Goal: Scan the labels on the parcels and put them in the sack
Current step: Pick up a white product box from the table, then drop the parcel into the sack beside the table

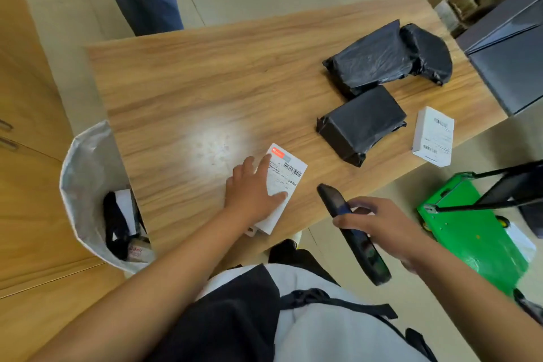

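- Currently, left hand [255,189] is pressing, fingers flat, on white parcel [289,178], lower centre.
- Right hand [379,226] is gripping scanner [333,201].
- Risk: fingers are overlapping label; misread possible.

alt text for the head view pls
A person's left hand presses a white labelled parcel on a wooden table while the right hand grips a black scanner. Three black parcels and a white box lie farther back; a white sack is at the table's left end.
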